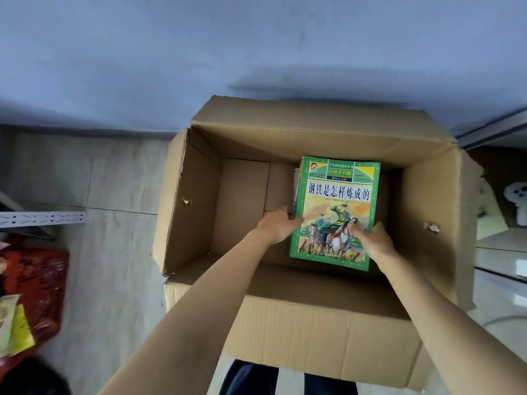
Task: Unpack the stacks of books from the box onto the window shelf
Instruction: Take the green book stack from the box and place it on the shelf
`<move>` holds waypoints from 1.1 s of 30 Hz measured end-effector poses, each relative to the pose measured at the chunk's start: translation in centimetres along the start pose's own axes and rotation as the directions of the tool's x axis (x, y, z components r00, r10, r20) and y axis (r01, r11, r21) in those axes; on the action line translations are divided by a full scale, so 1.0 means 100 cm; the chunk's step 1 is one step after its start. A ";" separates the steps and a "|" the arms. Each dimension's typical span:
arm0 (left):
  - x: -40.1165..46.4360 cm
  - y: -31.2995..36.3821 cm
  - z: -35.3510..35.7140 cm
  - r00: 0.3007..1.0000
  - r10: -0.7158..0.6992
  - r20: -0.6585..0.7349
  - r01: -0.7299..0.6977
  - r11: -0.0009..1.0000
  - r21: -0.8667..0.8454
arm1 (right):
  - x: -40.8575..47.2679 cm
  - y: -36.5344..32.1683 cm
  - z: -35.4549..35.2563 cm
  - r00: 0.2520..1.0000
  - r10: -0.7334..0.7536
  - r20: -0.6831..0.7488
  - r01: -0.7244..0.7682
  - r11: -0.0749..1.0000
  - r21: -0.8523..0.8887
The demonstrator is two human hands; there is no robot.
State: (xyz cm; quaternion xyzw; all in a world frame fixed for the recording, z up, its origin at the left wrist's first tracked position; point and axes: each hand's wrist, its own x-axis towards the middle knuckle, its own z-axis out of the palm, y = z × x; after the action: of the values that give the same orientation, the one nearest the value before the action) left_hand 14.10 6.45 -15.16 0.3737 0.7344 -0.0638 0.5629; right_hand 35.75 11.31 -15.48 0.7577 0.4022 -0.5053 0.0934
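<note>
An open cardboard box stands on the floor in front of me, flaps spread. Inside, toward its right half, lies a stack of books topped by a green cover with horse riders. My left hand grips the stack's left edge, fingers tucked against the book sides. My right hand rests on the lower right of the green cover, fingers curled at its edge. The left half of the box floor is bare cardboard. The window shelf is not in view.
A pale blue wall rises right behind the box. A red crate with papers sits at the far left, beside a white perforated metal rail. A white plush toy lies at the right edge.
</note>
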 end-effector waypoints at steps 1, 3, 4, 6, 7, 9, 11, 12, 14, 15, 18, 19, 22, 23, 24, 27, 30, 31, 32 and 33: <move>0.005 0.006 0.002 0.999 -0.020 0.026 0.023 0.991 -0.130 | 0.004 0.003 0.001 1.000 -0.003 0.025 0.001 0.997 0.078; 0.013 0.020 0.006 0.996 -0.047 0.082 0.076 0.919 -0.388 | 0.006 0.008 0.000 0.996 -0.035 0.080 0.019 0.979 0.201; 0.016 0.027 0.009 0.994 -0.062 0.095 0.100 0.868 -0.487 | 0.006 0.010 -0.001 0.994 -0.048 0.101 0.023 0.971 0.236; 0.020 0.037 0.015 0.988 -0.135 0.068 0.149 0.789 -0.597 | 0.007 0.011 -0.003 0.990 -0.052 0.129 0.013 0.957 0.289; 0.020 0.041 0.019 0.984 -0.174 0.037 0.160 0.779 -0.606 | 0.008 0.011 -0.003 0.990 -0.051 0.135 0.007 0.951 0.308; 0.018 0.045 0.028 0.978 -0.207 -0.019 0.157 0.796 -0.584 | 0.007 0.010 -0.003 0.989 -0.044 0.144 -0.007 0.942 0.337; 0.014 0.047 0.032 0.976 -0.211 -0.054 0.142 0.804 -0.577 | 0.005 0.010 -0.002 0.988 -0.039 0.150 -0.019 0.929 0.369; 0.012 0.048 0.033 0.975 -0.214 -0.068 0.136 0.803 -0.580 | 0.004 0.010 -0.002 0.987 -0.038 0.153 -0.024 0.924 0.382; 0.008 0.052 0.034 0.970 -0.228 -0.087 0.133 0.792 -0.596 | 0.002 0.010 -0.002 0.987 -0.040 0.154 -0.025 0.918 0.396; 0.006 0.055 0.034 0.967 -0.235 -0.096 0.132 0.787 -0.603 | 0.001 0.010 -0.003 0.987 -0.038 0.156 -0.028 0.916 0.400; -0.001 0.060 0.034 0.962 -0.248 -0.116 0.128 0.781 -0.611 | -0.001 0.008 -0.004 0.987 -0.033 0.157 -0.034 0.915 0.402; -0.003 0.061 0.035 0.961 -0.253 -0.116 0.130 0.778 -0.614 | -0.001 0.008 -0.005 0.987 -0.030 0.157 -0.037 0.913 0.407; -0.008 0.065 0.035 0.956 -0.274 -0.105 0.144 0.751 -0.645 | -0.005 0.008 -0.005 0.987 -0.013 0.160 -0.059 0.899 0.434; -0.009 0.065 0.035 0.955 -0.280 -0.100 0.148 0.740 -0.656 | -0.006 0.009 -0.004 0.987 -0.010 0.163 -0.064 0.894 0.443; -0.009 0.065 0.035 0.954 -0.285 -0.096 0.152 0.734 -0.662 | -0.008 0.009 -0.004 0.986 -0.010 0.165 -0.066 0.890 0.450; -0.006 0.060 0.035 0.953 -0.291 -0.080 0.163 0.720 -0.675 | -0.011 0.009 -0.002 0.986 -0.007 0.167 -0.072 0.884 0.462; -0.004 0.052 0.033 0.958 -0.280 -0.058 0.162 0.700 -0.695 | -0.015 0.007 -0.002 0.987 -0.028 0.157 -0.047 0.889 0.456; -0.004 0.049 0.031 0.958 -0.280 -0.060 0.163 0.707 -0.689 | -0.016 0.006 -0.003 0.988 -0.038 0.148 -0.033 0.892 0.451; -0.006 0.046 0.029 0.958 -0.280 -0.067 0.161 0.714 -0.682 | -0.017 0.005 -0.005 0.990 -0.048 0.135 -0.018 0.895 0.446; -0.010 0.045 0.026 0.958 -0.278 -0.072 0.155 0.712 -0.685 | -0.019 0.004 -0.007 0.991 -0.058 0.121 -0.001 0.899 0.438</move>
State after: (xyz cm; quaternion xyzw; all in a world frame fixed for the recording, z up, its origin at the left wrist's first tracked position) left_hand 19.00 7.81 -13.76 0.0603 0.7913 0.1722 0.5835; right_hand 36.18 10.44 -13.63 0.7184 0.2826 -0.6328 -0.0603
